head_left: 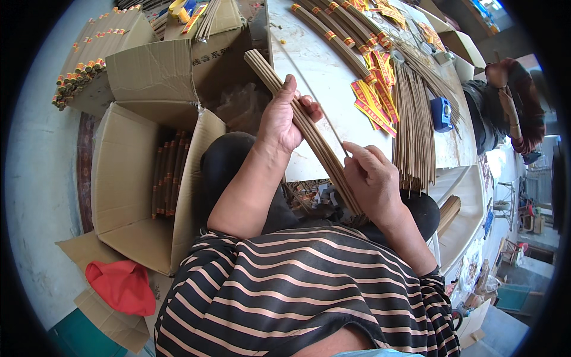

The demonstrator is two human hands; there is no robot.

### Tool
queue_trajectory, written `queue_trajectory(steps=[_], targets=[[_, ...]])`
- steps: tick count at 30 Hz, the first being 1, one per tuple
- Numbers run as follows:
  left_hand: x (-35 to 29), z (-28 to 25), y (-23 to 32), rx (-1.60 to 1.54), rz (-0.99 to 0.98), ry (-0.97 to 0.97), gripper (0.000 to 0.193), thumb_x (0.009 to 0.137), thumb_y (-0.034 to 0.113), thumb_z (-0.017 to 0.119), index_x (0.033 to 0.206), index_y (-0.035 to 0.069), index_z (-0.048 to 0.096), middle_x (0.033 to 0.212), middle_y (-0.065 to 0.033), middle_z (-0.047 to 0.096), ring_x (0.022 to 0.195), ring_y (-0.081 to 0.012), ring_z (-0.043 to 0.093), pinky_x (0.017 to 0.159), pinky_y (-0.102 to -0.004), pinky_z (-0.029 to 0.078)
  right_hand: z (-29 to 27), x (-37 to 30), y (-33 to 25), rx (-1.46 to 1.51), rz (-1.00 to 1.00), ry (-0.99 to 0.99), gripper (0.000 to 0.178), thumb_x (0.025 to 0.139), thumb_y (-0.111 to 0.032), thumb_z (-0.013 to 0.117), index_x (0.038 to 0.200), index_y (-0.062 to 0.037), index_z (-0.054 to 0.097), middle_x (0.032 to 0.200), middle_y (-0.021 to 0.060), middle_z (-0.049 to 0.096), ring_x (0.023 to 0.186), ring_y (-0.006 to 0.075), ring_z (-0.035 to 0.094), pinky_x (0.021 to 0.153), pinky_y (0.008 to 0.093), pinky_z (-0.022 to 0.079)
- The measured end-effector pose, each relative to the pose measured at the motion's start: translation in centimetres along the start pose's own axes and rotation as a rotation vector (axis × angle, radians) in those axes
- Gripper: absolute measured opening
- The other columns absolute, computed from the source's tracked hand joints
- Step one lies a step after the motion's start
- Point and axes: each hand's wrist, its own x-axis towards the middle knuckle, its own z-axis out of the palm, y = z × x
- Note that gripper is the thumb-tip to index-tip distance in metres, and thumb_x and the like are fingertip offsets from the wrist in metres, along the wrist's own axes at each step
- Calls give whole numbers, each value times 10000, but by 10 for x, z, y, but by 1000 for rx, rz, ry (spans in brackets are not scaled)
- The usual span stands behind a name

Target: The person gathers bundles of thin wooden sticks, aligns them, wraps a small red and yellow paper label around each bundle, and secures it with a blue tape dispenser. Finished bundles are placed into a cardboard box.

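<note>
My left hand (279, 116) is closed around a slanting bundle of thin brown incense sticks (321, 143), thumb on one side and fingertips curled round the other. The bundle's lower end passes beside my right hand (375, 181). Between thumb and forefinger, that hand pinches a single incense stick (332, 131), which points up and to the left, apart from the bundle. Loose incense sticks (413, 125) lie in a thick row on the white table (315, 65), right of my hands. Red and yellow paper labels (375, 101) are scattered beside them.
Wrapped bundles (327, 33) lie at the table's far side; a blue tool (441, 114) sits near its right edge. An open cardboard box (134, 229) with dark bundles stands left, near a red cloth (121, 287). More bundles (95, 50) are stacked far left. Another person (517, 101) is at right.
</note>
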Motion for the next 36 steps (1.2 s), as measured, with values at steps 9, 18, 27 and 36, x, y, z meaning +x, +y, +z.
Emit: queue_trajectory(steps=[9, 18, 27, 36], targets=[[-5, 7, -2, 56, 59, 48, 368, 774, 392, 670, 659, 112, 461, 631, -55, 516, 608, -195, 546, 576, -347, 525, 3, 0, -7, -149, -123, -58, 279, 752, -28, 614, 1028, 3, 616, 734, 125, 574, 595, 242, 572, 524, 321, 476], [-5, 6, -2, 68, 61, 42, 378, 771, 420, 665, 646, 136, 450, 584, -18, 478, 540, -154, 516, 512, -297, 482, 4, -2, -8, -279, -217, -157, 337, 765, -31, 630, 1100, -12, 595, 733, 117, 554, 670, 245, 554, 524, 338, 458], [-8, 10, -3, 85, 77, 41, 371, 769, 393, 682, 637, 145, 439, 552, 4, 448, 482, -123, 470, 474, -257, 424, 6, -3, -7, -271, -207, -171, 365, 756, -25, 631, 1118, -12, 585, 790, 124, 552, 701, 264, 548, 551, 344, 462], [-31, 48, 13, 304, 334, -188, 258, 817, 177, 634, 637, 134, 454, 513, 22, 432, 419, -97, 438, 395, -249, 382, -3, -9, 11, -26, -108, 45, 247, 737, -18, 644, 983, -29, 633, 893, 135, 585, 805, 287, 587, 671, 354, 498]])
